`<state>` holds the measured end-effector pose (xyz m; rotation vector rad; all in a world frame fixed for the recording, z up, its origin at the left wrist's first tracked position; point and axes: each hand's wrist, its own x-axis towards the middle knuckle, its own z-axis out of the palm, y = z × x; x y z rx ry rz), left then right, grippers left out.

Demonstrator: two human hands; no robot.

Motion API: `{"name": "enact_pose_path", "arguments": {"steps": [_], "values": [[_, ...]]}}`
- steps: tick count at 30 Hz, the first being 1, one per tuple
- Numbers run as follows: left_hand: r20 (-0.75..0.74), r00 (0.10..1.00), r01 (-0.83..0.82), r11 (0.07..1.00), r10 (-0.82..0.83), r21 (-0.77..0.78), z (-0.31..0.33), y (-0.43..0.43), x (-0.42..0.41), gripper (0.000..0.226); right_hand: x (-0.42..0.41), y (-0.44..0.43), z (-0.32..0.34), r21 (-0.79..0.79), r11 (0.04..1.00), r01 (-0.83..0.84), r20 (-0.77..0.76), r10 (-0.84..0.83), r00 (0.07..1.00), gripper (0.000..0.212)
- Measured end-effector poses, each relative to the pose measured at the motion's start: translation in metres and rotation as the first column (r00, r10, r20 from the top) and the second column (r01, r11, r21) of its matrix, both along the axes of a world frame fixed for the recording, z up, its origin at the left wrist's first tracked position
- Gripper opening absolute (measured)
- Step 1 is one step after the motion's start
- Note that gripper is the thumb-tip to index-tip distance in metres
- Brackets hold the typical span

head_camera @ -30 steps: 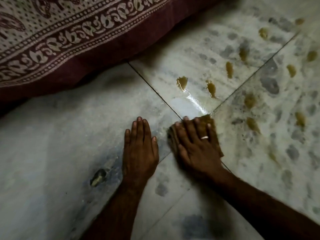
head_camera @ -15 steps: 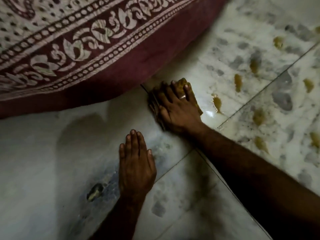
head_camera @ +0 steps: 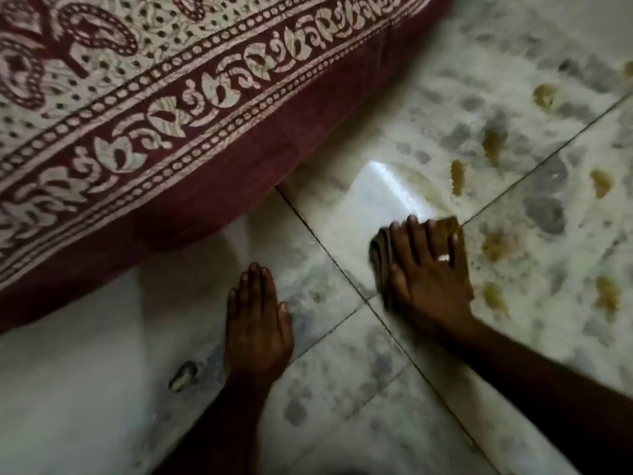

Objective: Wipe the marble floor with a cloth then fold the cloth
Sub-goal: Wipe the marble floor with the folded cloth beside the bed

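Cloth [head_camera: 449, 222], brownish and bunched small, lies on the marble floor [head_camera: 342, 406] under the right hand [head_camera: 428, 279]. That hand presses it flat with straight fingers, not curled round it. Only the cloth's far edge past the fingertips and a fold at the hand's nine o'clock side show. A pale ring [head_camera: 444, 258] sits on one finger.

The left hand [head_camera: 257, 323] rests palm down on bare marble at about eight o'clock from the right hand, fingers straight and together, holding nothing, near but apart from the cloth.

A glossy wet streak [head_camera: 380, 193] runs from the cloth toward eleven o'clock. Four tile joints [head_camera: 308, 217] meet just beside the right hand's thumb side.

From one to four o'clock of the cloth, yellowish blots [head_camera: 457, 178] dot the grey-veined marble, the floor lying open on that side out to the frame edge. At ten to eleven o'clock, a maroon printed bedspread [head_camera: 137, 114] with a cream border hangs down to the floor, closing off that side near the streak's far end. A small dark mark [head_camera: 183, 371] lies at eight o'clock from the left hand.
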<state>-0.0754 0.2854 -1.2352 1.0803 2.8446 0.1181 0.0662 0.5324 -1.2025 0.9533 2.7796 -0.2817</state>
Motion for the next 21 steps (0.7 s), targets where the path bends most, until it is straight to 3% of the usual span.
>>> {"name": "enact_pose_path", "arguments": {"steps": [4, 9, 17, 21], "values": [[0.032, 0.999, -0.005, 1.0, 0.006, -0.028, 0.0, -0.002, 0.0, 0.063, 0.011, -0.05, -0.003, -0.026, 0.993, -0.116, 0.015, 0.117, 0.993, 0.067], [0.043, 0.997, -0.057, 0.998, 0.058, -0.039, -0.001, 0.017, -0.004, 0.068, -0.054, -0.037, -0.013, -0.004, 0.95, -0.312, -0.06, 0.311, 0.948, 0.064], [0.016, 1.0, 0.012, 1.0, -0.012, -0.022, -0.004, 0.068, -0.044, 0.069, -0.111, 0.047, 0.003, -0.006, 0.985, -0.172, -0.138, 0.169, 0.976, 0.061], [0.016, 1.0, 0.028, 0.999, -0.027, -0.035, -0.001, 0.073, -0.047, 0.07, -0.082, 0.093, -0.008, 0.049, 0.999, -0.018, -0.053, 0.02, 0.998, 0.063]]}}
